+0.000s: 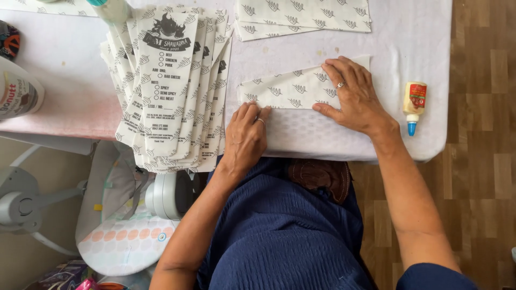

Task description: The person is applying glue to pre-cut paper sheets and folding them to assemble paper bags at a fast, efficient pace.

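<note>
Far to the left of the hands a round tub [19, 91] sits at the table's edge, and just left of the left hand a fanned stack of printed paper sleeves [169, 86] overhangs the white-covered table [70, 64], likely laid in a spread so each can be taken singly. The left hand [246, 137] lies flat, fingers together, pressing the near left edge of a leaf-patterned paper sheet [290, 88], while the right hand [352, 96], fingers spread, pins its right part, seemingly to flatten a fold. Beyond the hands lie more patterned sheets [303, 16]; right of the right hand a small glue bottle [414, 104] lies on its side, within reach.
</note>
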